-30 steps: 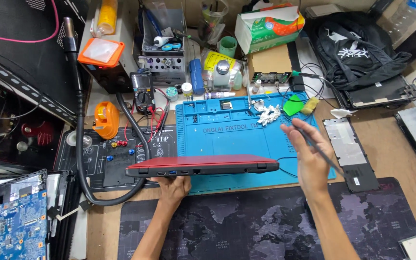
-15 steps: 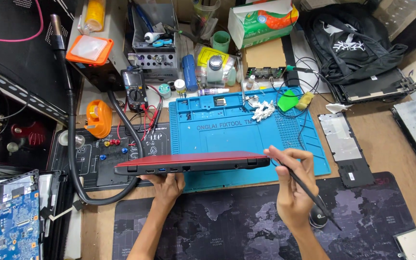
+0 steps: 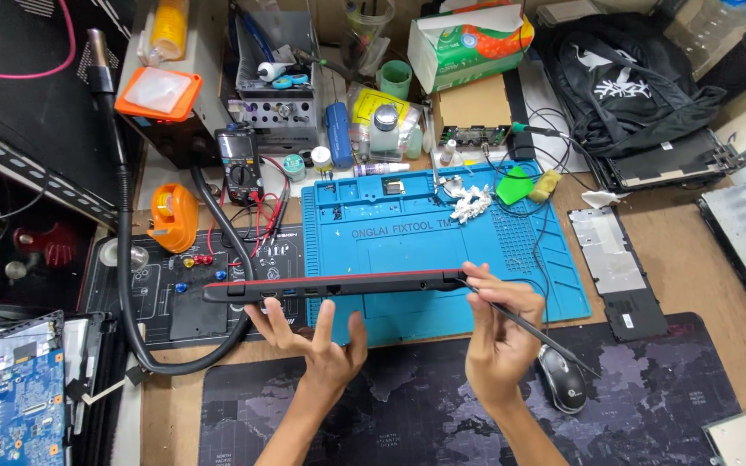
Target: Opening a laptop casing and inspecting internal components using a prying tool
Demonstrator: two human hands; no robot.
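Underneath, the left hand (image 3: 321, 341) props the red-edged laptop (image 3: 334, 285) on spread fingers above the blue mat (image 3: 407, 242); the right hand (image 3: 498, 332) pinches its corner, gripping a thin black tool (image 3: 533, 330). Behind, a grey organiser (image 3: 280, 73) holds tools.

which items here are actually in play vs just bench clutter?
In play:
- red laptop, held on edge
- left hand, under it
- right hand, at its end
- thin black tool, in right hand

Lying about:
- blue mat
- mouse
- multimeter
- tissue box
- black bag
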